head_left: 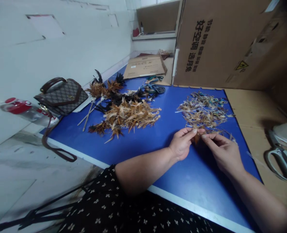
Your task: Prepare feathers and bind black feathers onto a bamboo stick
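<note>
My left hand (pixel 182 142) and my right hand (pixel 222 150) meet over the blue table (pixel 158 142), both pinching a small bunch of brown feathers (pixel 197 136) between thumb and fingers. Just beyond them lies a loose pile of pale, thin feathers (pixel 203 111). Further left is a larger heap of brown and tan feather bundles (pixel 127 116) with thin wooden sticks (pixel 87 116) poking out.
A patterned handbag (pixel 61 95) with a brown strap and a plastic bottle (pixel 27 110) sit at the table's left end. Big cardboard boxes (pixel 221 42) stand behind. Large scissors (pixel 281 160) lie on cardboard at the right. Teal cords (pixel 154 87) lie at the back.
</note>
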`<state>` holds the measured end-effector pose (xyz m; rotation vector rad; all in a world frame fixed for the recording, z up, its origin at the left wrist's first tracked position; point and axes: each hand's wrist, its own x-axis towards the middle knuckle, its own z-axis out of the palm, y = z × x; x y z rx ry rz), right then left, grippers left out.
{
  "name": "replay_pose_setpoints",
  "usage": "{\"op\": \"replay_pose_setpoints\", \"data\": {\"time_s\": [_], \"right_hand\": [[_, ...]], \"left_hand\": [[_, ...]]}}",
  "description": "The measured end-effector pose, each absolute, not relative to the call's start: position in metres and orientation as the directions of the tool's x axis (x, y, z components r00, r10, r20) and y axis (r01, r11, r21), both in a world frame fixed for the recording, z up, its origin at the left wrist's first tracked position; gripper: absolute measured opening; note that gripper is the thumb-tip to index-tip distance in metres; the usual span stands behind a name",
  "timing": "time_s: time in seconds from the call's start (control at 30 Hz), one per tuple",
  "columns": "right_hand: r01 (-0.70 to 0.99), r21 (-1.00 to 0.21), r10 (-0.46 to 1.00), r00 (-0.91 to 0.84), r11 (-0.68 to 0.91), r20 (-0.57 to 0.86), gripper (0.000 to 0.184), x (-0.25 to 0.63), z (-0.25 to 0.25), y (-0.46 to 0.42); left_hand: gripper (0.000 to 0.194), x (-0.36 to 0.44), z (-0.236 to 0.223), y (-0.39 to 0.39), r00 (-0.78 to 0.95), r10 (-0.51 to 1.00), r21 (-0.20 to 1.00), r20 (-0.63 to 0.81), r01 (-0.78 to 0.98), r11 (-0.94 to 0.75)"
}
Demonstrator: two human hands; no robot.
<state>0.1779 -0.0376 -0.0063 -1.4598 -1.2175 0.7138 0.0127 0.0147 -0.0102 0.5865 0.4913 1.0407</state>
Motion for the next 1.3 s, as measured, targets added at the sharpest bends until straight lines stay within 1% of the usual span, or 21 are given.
{"op": "replay_pose_setpoints", "data": {"time_s": [0.1, 0.3, 0.43, 0.53, 0.6, 0.73, 0.87, 0.93, 1.0, 1.13, 1.2, 1.3], "right_hand": [[0.280, -0.957, 0.941, 0.295, 0.079, 0.164, 0.043, 0.171, -0.014, -0.039], [0.273, -0.956, 0.941, 0.284, 0.103, 0.183, 0.044, 0.177, -0.009, -0.036], [0.248, -0.963, 0.929, 0.318, 0.111, 0.188, 0.038, 0.186, 0.000, -0.036], [0.211, -0.972, 0.934, 0.316, 0.102, 0.166, 0.039, 0.191, 0.003, -0.038], [0.207, -0.974, 0.934, 0.319, 0.094, 0.158, 0.039, 0.192, 0.004, -0.039], [0.243, -0.965, 0.936, 0.305, 0.101, 0.175, 0.039, 0.193, 0.008, -0.041], [0.249, -0.957, 0.956, 0.210, 0.152, 0.206, 0.040, 0.188, 0.016, -0.043], [0.290, -0.935, 0.960, 0.127, 0.204, 0.249, 0.039, 0.185, 0.019, -0.044], [0.373, -0.888, 0.943, 0.085, 0.268, 0.321, 0.036, 0.182, 0.020, -0.044], [0.522, -0.775, 0.869, 0.121, 0.356, 0.480, 0.025, 0.181, 0.017, -0.043], [0.547, -0.751, 0.856, 0.114, 0.370, 0.505, 0.023, 0.181, 0.015, -0.042], [0.570, -0.736, 0.856, 0.104, 0.366, 0.506, 0.024, 0.181, 0.014, -0.041]], "left_hand": [[0.045, 0.012, -0.007, 0.015, 0.449, 0.888, 0.649, -0.095, -0.649, 0.397], [0.042, 0.009, -0.009, 0.017, 0.454, 0.888, 0.693, -0.075, -0.616, 0.373], [0.047, 0.008, -0.012, 0.013, 0.472, 0.881, 0.763, -0.011, -0.566, 0.313], [0.049, 0.008, -0.012, 0.008, 0.538, 0.843, 0.833, -0.005, -0.464, 0.301], [0.052, 0.007, -0.013, 0.006, 0.574, 0.819, 0.858, -0.004, -0.418, 0.298], [0.058, 0.007, -0.014, 0.007, 0.580, 0.815, 0.855, -0.006, -0.419, 0.305], [0.064, 0.009, -0.016, 0.009, 0.597, 0.799, 0.814, -0.075, -0.426, 0.394], [0.069, 0.009, -0.018, 0.010, 0.592, 0.801, 0.800, -0.091, -0.435, 0.412], [0.072, 0.009, -0.019, 0.011, 0.588, 0.803, 0.790, -0.099, -0.444, 0.423], [0.062, 0.006, -0.019, 0.011, 0.609, 0.783, 0.792, -0.129, -0.412, 0.451], [0.057, 0.005, -0.019, 0.011, 0.619, 0.773, 0.801, -0.140, -0.388, 0.456], [0.056, 0.003, -0.019, 0.012, 0.624, 0.770, 0.804, -0.135, -0.385, 0.453]]}}
